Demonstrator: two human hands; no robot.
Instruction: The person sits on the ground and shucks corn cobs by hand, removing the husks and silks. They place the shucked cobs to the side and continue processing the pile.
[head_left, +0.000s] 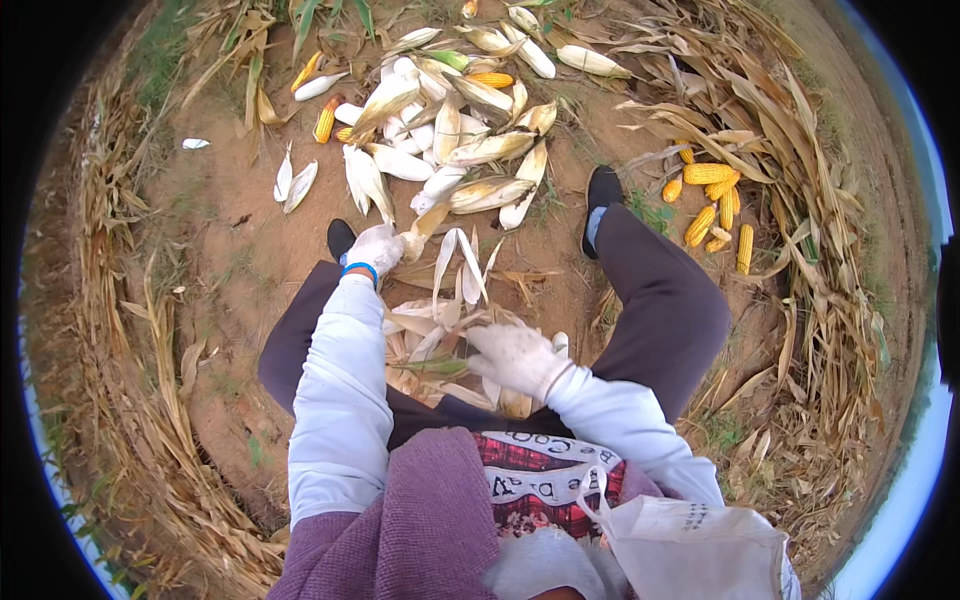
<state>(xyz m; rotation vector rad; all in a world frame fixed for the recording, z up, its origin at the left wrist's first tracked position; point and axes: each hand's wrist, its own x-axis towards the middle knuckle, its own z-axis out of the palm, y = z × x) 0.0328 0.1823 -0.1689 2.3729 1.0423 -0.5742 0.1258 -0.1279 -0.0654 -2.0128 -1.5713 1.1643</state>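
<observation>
My left hand, in a pale work glove, is at the near edge of a heap of corn ears in dry husks. Its fingers meet the end of a brownish husk; whether they grip it is unclear. Between my legs lies a pile of stripped corn husks, some standing up in curled strips. Over the right side of this pile hovers my gloved right hand, fingers apart, with no ear visible in it. A husk-covered ear shows partly below that hand.
Several bare yellow cobs lie on the soil to the right, beside a bank of dry cornstalks. More stalks line the left. Loose husk pieces lie left of the heap. A white bag hangs at my lap.
</observation>
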